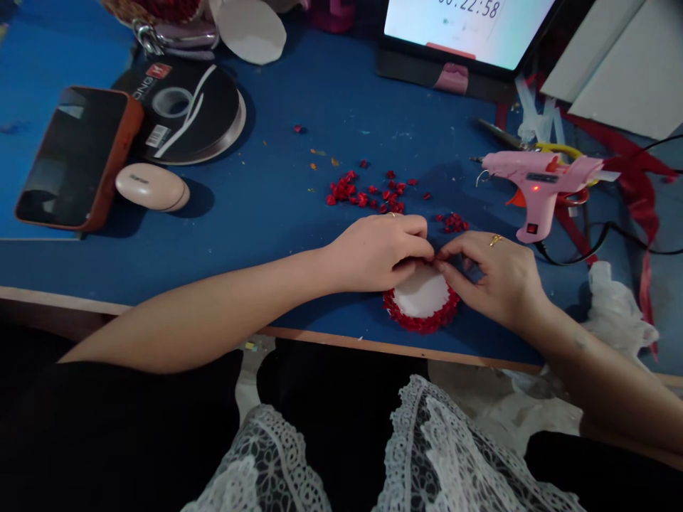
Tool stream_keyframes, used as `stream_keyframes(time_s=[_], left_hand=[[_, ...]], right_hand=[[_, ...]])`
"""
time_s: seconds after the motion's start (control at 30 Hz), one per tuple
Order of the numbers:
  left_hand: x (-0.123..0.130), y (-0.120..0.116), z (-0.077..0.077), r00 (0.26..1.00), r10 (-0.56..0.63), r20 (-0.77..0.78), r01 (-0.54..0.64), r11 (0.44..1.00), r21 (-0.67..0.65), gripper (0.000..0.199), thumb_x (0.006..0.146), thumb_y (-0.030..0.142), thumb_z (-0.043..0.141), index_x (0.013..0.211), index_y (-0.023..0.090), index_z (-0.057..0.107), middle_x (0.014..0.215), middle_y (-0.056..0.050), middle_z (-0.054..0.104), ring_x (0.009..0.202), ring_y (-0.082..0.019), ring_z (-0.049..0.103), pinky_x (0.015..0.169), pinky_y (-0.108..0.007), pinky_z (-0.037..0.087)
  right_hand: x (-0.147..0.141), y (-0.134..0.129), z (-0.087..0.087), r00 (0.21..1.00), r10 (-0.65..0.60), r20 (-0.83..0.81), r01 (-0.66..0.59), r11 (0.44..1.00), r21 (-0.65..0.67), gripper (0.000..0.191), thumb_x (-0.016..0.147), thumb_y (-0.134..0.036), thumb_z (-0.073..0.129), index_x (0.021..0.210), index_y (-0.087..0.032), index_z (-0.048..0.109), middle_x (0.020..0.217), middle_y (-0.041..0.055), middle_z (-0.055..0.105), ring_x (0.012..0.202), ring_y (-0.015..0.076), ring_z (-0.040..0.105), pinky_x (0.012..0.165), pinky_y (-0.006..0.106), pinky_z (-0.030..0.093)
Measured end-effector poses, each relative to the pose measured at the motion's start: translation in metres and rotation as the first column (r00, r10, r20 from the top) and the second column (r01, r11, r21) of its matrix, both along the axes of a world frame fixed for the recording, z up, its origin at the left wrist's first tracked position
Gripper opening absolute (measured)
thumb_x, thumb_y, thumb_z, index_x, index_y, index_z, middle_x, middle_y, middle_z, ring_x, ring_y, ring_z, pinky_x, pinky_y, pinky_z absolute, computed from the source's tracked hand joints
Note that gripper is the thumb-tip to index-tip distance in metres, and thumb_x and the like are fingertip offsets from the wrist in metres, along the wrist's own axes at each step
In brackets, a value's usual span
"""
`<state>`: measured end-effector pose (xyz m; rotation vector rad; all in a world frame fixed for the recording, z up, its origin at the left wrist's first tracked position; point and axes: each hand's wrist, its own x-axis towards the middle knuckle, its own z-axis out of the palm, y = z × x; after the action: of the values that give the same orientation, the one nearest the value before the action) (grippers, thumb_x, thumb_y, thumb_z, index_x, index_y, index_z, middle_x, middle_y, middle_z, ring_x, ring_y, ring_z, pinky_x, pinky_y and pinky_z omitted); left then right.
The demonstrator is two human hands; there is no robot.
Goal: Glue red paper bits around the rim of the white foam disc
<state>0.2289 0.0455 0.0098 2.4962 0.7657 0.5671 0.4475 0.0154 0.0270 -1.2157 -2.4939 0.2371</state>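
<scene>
A white disc (423, 293) edged with small red flowers (419, 323) lies flat near the table's front edge. Over its far rim, my left hand (381, 249) is closed, fingers bent and their tips at the red edging. My right hand (494, 274) meets it from the other side, thumb and forefinger pinched together at the rim. Whatever is between the fingertips is too small and covered to make out. Loose red flower pieces (346, 188) are scattered just beyond my left hand, and a smaller red cluster (453, 222) lies beyond my right hand.
A pink glue gun (541, 185) with a lit red light lies at right, over scissors (560, 149) and red ribbon (640, 199). A tablet (469, 28) stands at the back. At left are a phone (75, 156), a ribbon spool (181, 107) and a computer mouse (152, 186).
</scene>
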Motion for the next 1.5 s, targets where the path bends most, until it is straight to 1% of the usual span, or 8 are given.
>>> stream_keyframes(time_s=[0.4, 0.6, 0.7, 0.83, 1.07, 1.23, 1.37, 1.5], left_hand=[[0.001, 0.000, 0.001, 1.000, 0.002, -0.003, -0.002, 1.000, 0.004, 0.025, 0.088, 0.017, 0.051, 0.100, 0.021, 0.073, 0.099, -0.004, 0.067, 0.085, -0.016, 0.063, 0.071, -0.027, 0.046], [0.000, 0.000, 0.002, 1.000, 0.000, -0.014, 0.000, 1.000, 0.012, 0.025, 0.089, 0.018, 0.051, 0.100, 0.021, 0.073, 0.097, -0.005, 0.067, 0.084, -0.016, 0.063, 0.069, -0.027, 0.046], [0.000, 0.001, 0.001, 1.000, -0.007, -0.001, 0.008, 1.000, 0.013, 0.024, 0.089, 0.018, 0.052, 0.100, 0.020, 0.073, 0.097, -0.005, 0.067, 0.085, -0.016, 0.063, 0.069, -0.027, 0.046], [0.000, 0.001, 0.001, 1.000, -0.008, 0.003, 0.008, 1.000, 0.004, 0.024, 0.088, 0.017, 0.053, 0.100, 0.020, 0.073, 0.098, -0.005, 0.067, 0.086, -0.016, 0.064, 0.071, -0.027, 0.047], [0.000, 0.001, 0.000, 1.000, -0.009, 0.008, 0.009, 1.000, 0.006, 0.025, 0.088, 0.017, 0.052, 0.100, 0.020, 0.073, 0.097, -0.005, 0.067, 0.085, -0.016, 0.063, 0.073, -0.027, 0.047], [0.000, 0.001, 0.000, 1.000, -0.011, 0.007, 0.011, 1.000, 0.023, 0.024, 0.087, 0.016, 0.053, 0.099, 0.020, 0.073, 0.096, -0.004, 0.067, 0.083, -0.016, 0.063, 0.069, -0.027, 0.046], [0.000, 0.001, 0.001, 1.000, -0.005, 0.001, 0.005, 1.000, 0.021, 0.023, 0.088, 0.017, 0.052, 0.098, 0.020, 0.073, 0.096, -0.004, 0.066, 0.083, -0.016, 0.062, 0.068, -0.027, 0.045], [0.001, 0.000, 0.002, 1.000, 0.001, -0.019, 0.000, 1.000, 0.015, 0.023, 0.089, 0.017, 0.052, 0.098, 0.020, 0.073, 0.096, -0.004, 0.066, 0.083, -0.016, 0.062, 0.069, -0.027, 0.045]], right_hand=[[-0.001, -0.001, 0.002, 1.000, -0.012, 0.013, 0.012, 1.000, -0.016, 0.002, 0.084, -0.020, 0.059, 0.084, -0.021, 0.061, 0.075, 0.0012, 0.068, 0.061, 0.0155, 0.059, 0.058, 0.031, 0.043], [0.003, 0.002, 0.006, 0.999, -0.004, -0.049, 0.003, 1.000, -0.030, 0.004, 0.089, -0.023, 0.058, 0.086, -0.024, 0.061, 0.079, 0.0020, 0.068, 0.061, 0.0149, 0.058, 0.058, 0.031, 0.044], [0.006, 0.004, 0.008, 0.996, 0.016, -0.090, -0.017, 1.000, -0.009, 0.004, 0.089, -0.023, 0.059, 0.086, -0.024, 0.062, 0.082, 0.0041, 0.069, 0.068, 0.0176, 0.062, 0.061, 0.033, 0.047], [0.007, 0.005, 0.007, 0.990, 0.089, -0.105, -0.092, 0.996, -0.017, 0.005, 0.084, -0.024, 0.067, 0.089, -0.025, 0.064, 0.086, 0.0044, 0.070, 0.083, 0.0221, 0.068, 0.073, 0.037, 0.053], [0.005, 0.005, 0.001, 0.994, 0.108, -0.019, -0.106, 0.991, 0.086, 0.004, 0.085, -0.019, 0.065, 0.086, -0.022, 0.066, 0.087, 0.0050, 0.071, 0.081, 0.0211, 0.069, 0.069, 0.035, 0.054], [0.004, 0.003, -0.001, 0.995, 0.097, 0.036, -0.102, 0.983, 0.153, 0.005, 0.089, -0.020, 0.061, 0.086, -0.020, 0.065, 0.086, 0.0050, 0.072, 0.083, 0.0201, 0.069, 0.075, 0.032, 0.054], [0.000, 0.001, 0.001, 0.993, 0.040, 0.113, -0.059, 0.984, 0.170, 0.008, 0.091, -0.021, 0.059, 0.086, -0.019, 0.065, 0.088, 0.0040, 0.072, 0.082, 0.0185, 0.068, 0.072, 0.030, 0.051], [-0.004, -0.003, 0.004, 0.988, -0.039, 0.147, 0.021, 0.992, 0.124, 0.008, 0.089, -0.021, 0.059, 0.085, -0.018, 0.065, 0.086, 0.0026, 0.071, 0.071, 0.0153, 0.064, 0.064, 0.028, 0.046]])
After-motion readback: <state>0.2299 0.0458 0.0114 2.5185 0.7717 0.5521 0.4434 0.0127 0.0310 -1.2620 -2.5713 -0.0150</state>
